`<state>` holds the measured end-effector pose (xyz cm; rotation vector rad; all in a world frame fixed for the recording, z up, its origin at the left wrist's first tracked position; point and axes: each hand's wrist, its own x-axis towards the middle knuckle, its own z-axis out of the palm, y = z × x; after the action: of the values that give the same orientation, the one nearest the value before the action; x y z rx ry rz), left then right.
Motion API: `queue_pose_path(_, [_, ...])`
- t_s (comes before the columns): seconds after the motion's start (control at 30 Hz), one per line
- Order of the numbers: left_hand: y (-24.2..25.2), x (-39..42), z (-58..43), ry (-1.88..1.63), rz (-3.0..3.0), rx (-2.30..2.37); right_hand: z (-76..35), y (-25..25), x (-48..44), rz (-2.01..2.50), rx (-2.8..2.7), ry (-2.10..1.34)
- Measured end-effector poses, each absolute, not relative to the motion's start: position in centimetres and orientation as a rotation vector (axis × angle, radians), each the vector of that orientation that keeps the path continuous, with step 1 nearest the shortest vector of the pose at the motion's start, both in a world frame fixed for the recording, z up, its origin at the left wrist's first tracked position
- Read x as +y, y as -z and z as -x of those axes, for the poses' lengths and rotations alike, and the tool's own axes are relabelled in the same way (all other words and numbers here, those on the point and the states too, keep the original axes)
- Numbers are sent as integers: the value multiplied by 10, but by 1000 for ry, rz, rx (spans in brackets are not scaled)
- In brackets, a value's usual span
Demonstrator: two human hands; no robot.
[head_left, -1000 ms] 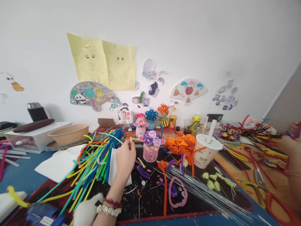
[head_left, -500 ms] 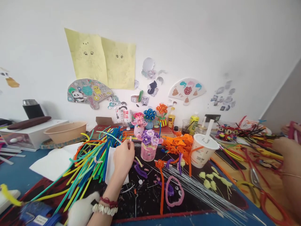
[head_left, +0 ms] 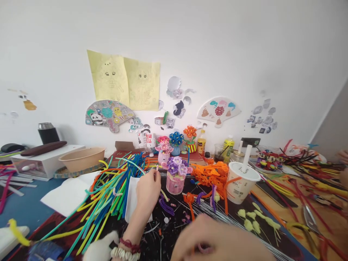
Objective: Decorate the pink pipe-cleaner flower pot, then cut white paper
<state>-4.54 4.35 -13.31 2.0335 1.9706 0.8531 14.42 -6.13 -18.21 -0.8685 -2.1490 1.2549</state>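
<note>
My left hand (head_left: pixel 149 190) is closed in a pinch, and the tip of a small pink piece (head_left: pixel 157 168) pokes up from its fingertips. Right of it stands a pink pot (head_left: pixel 175 182) with purple fuzzy-wire flowers (head_left: pixel 178 165) and pink side loops. My right hand (head_left: pixel 212 239) is smeared by motion at the lower middle, back of the hand up, its fingers unclear. Under it shows part of a pink pipe-cleaner loop (head_left: pixel 206 249). Purple pipe-cleaner bits (head_left: pixel 166 207) lie on the black mat just right of my left wrist.
Green, blue and yellow pipe cleaners (head_left: pixel 108 195) spread at left beside white paper (head_left: pixel 67 192). Orange pipe-cleaner flowers (head_left: pixel 209 174), a lidded cup with a straw (head_left: pixel 243 183), and thin wires sit at right. Scissors (head_left: pixel 310 217) lie farther right. A co-worker's hand (head_left: pixel 344 156) shows at the edge.
My right hand has swept from the far right to the lower middle, over the pink loop. My left hand keeps its pinch. The view has tilted slightly up and shifted left.
</note>
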Motion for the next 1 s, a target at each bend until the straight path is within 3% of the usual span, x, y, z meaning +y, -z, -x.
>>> queue_pose_path(0.07, [132,43,43,-875,-2049,1973,-153,154,-29,1064,-2165,-1175])
queue_pose_path(0.13, [132,42,42,-906,-2063,1980,-158,134,-1,1579,-2152,-973])
queue_pose_path(0.33, [131,48,48,-978,-2029,2018,-166,136,43,1858,-1922,-633])
queue_pose_path(0.57, [133,51,44,-1028,-2045,1950,-164,150,42,1866,-1793,-430])
queue_pose_path(1.0, [126,38,36,-1089,-2024,1814,-175,132,23,1514,-1953,-722])
